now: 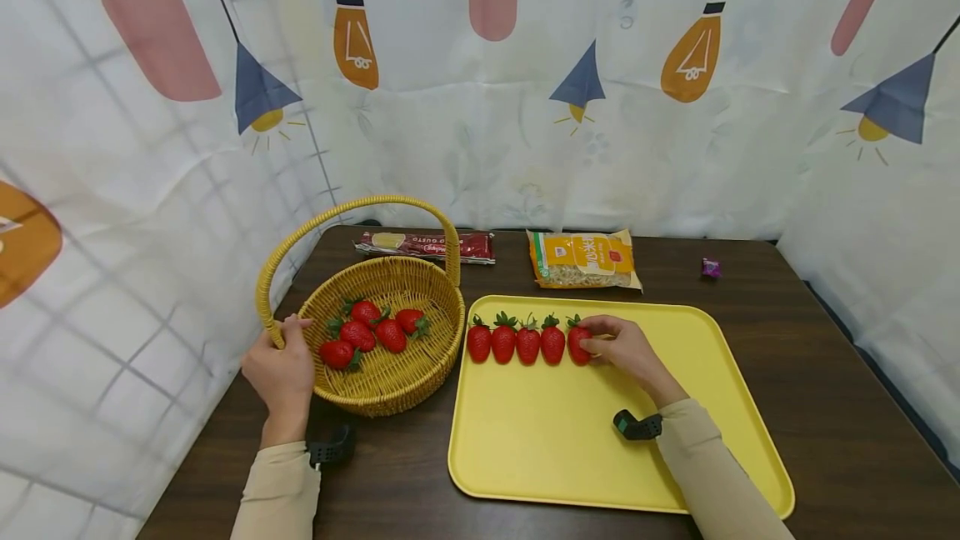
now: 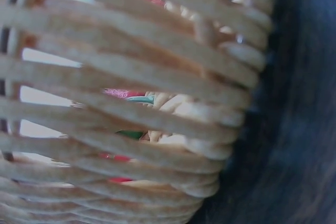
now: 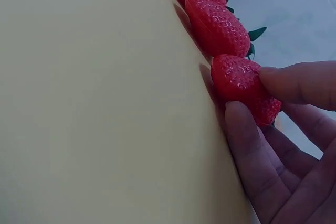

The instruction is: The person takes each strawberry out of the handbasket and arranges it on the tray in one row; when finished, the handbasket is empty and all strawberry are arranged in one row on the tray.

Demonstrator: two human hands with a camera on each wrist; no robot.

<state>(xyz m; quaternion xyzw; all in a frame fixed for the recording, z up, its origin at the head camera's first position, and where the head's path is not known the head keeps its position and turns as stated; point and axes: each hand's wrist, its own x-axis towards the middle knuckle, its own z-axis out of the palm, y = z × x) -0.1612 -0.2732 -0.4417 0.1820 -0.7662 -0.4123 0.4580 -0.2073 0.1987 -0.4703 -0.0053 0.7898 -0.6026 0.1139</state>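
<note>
My left hand (image 1: 283, 369) grips the yellow wicker basket (image 1: 397, 394) near the base of its tall handle, at the left rim. Several strawberries (image 1: 357, 336) with green leaves lie loose inside. The left wrist view is filled by the basket's woven wall (image 2: 131, 114), so that hand is hidden there. On the yellow tray (image 1: 555, 440), strawberries (image 1: 528, 346) stand side by side in a row along the far edge, leaves pointing away. With thumb and finger, my right hand (image 1: 626, 350) pinches the rightmost strawberry (image 3: 239, 85), which sits beside its neighbour at the row's end.
Behind the basket lies a long dark red packet (image 1: 427, 246). A yellow and orange food bag (image 1: 583, 259) lies beyond the tray, and a small purple wrapped item (image 1: 710, 268) is at the back right. A patterned curtain (image 1: 450, 140) hangs behind the dark wooden table (image 1: 847, 407).
</note>
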